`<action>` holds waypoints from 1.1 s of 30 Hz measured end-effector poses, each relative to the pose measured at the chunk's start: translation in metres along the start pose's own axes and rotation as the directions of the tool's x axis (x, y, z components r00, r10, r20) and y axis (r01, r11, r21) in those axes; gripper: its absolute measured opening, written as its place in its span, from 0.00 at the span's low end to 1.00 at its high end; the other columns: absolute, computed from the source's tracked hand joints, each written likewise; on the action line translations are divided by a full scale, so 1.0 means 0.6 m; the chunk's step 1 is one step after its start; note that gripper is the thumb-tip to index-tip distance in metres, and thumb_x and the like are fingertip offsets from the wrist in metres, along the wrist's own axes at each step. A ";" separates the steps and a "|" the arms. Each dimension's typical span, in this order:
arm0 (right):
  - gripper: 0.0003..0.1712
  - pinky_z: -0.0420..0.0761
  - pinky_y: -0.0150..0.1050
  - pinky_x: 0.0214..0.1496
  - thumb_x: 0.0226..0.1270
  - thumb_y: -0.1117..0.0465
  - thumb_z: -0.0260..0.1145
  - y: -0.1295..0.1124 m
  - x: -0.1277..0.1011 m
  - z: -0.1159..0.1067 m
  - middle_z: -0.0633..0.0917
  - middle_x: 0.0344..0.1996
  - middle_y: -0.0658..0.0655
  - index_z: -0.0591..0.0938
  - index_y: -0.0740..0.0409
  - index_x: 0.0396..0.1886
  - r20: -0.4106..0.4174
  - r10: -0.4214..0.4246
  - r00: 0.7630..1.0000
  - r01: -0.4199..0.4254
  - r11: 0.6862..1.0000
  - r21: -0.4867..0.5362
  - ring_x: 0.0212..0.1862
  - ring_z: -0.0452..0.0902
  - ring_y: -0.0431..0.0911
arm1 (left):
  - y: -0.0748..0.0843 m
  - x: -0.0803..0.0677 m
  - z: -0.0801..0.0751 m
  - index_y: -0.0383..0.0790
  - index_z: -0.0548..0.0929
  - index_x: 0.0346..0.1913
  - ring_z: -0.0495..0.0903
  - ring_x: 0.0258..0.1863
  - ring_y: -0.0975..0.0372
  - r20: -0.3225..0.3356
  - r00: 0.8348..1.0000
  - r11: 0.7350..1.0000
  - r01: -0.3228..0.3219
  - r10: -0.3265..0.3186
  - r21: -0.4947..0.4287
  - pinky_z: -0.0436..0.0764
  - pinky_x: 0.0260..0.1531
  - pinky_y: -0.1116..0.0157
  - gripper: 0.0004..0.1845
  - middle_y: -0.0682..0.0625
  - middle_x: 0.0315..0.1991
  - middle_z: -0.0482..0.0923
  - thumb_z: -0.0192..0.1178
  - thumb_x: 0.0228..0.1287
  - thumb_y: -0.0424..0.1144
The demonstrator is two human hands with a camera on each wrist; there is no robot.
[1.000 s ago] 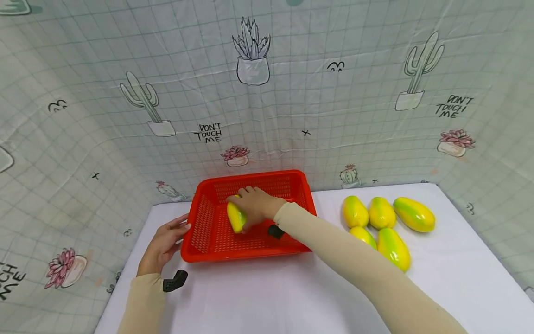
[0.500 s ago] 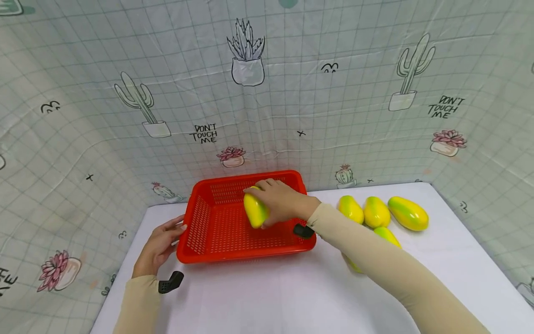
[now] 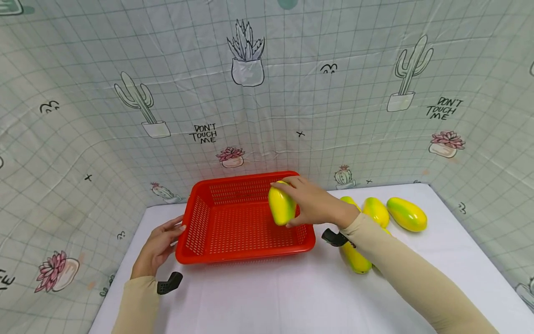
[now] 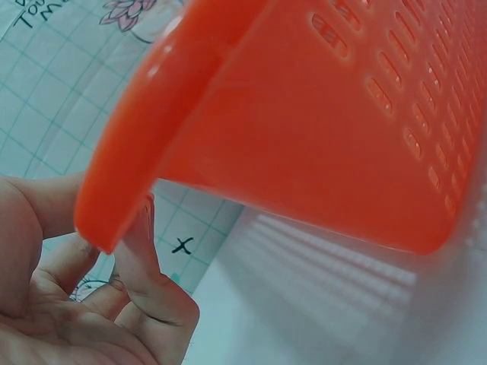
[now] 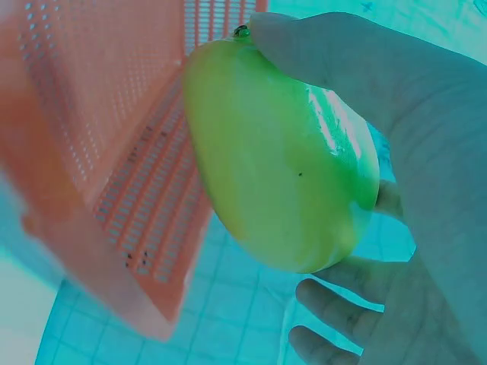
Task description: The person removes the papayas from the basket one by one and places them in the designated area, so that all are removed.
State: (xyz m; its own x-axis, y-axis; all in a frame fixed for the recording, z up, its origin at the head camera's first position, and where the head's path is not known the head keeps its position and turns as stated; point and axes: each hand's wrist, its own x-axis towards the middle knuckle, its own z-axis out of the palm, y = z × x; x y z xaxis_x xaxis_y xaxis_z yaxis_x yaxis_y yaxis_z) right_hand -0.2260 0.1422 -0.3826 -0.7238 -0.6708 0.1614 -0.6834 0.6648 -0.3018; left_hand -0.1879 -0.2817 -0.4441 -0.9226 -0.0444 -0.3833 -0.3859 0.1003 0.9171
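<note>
In the head view, a red plastic basket (image 3: pixel 250 254) with perforated walls stands on the table. My left hand (image 3: pixel 160 241) holds its left rim; in the left wrist view the rim (image 4: pixel 144 129) lies between thumb and fingers. My right hand (image 3: pixel 313 202) grips a yellow-green mango (image 3: pixel 281 204) above the basket's right end. The right wrist view shows this mango (image 5: pixel 281 160) between the thumb at its stem end and the fingers at the opposite end. The basket's inside shows bare perforated floor.
Several more mangoes (image 3: pixel 406 214) lie on the white tabletop (image 3: pixel 267 297) at the right, partly hidden by my right forearm. A patterned cloth (image 3: pixel 292 93) hangs behind the table and along both sides.
My right hand has lifted the mango from the basket floor and carried it rightward to the basket's right side. My left hand stays at the left rim.
</note>
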 end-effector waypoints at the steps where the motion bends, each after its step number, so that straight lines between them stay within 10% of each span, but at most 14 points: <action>1: 0.59 0.80 0.55 0.66 0.54 0.50 0.86 0.003 -0.006 -0.002 0.70 0.73 0.63 0.66 0.54 0.81 -0.009 0.006 1.000 -0.006 1.000 0.009 0.71 0.67 0.60 | 0.000 0.000 0.000 0.41 0.57 0.85 0.79 0.52 0.62 0.002 1.000 1.000 -0.001 0.001 -0.001 0.85 0.46 0.69 0.35 0.38 0.75 0.68 0.56 0.83 0.40; 10: 0.60 0.75 0.61 0.70 0.51 0.52 0.88 0.026 -0.066 -0.025 0.69 0.75 0.66 0.66 0.54 0.82 -0.107 0.041 0.993 -0.037 0.998 0.040 0.72 0.67 0.63 | -0.001 0.001 -0.002 0.40 0.57 0.85 0.80 0.50 0.63 0.010 1.000 1.000 -0.005 0.005 -0.019 0.85 0.46 0.69 0.35 0.56 0.57 0.80 0.56 0.82 0.39; 33: 0.58 0.71 0.69 0.69 0.48 0.54 0.87 0.069 -0.207 -0.003 0.72 0.72 0.68 0.69 0.55 0.79 -0.181 0.152 0.972 -0.162 0.986 -0.044 0.71 0.68 0.67 | -0.001 0.001 -0.001 0.41 0.56 0.85 0.79 0.51 0.64 0.018 1.000 1.000 0.004 -0.004 -0.002 0.85 0.48 0.69 0.36 0.37 0.79 0.63 0.56 0.82 0.41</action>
State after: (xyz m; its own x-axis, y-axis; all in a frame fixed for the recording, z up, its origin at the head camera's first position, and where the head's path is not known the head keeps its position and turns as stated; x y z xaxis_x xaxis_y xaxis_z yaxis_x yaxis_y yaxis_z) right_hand -0.1645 0.2539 -0.4137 -0.8244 -0.4914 0.2810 -0.5604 0.7786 -0.2824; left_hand -0.1880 -0.2823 -0.4450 -0.9211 -0.0271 -0.3885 -0.3892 0.0985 0.9159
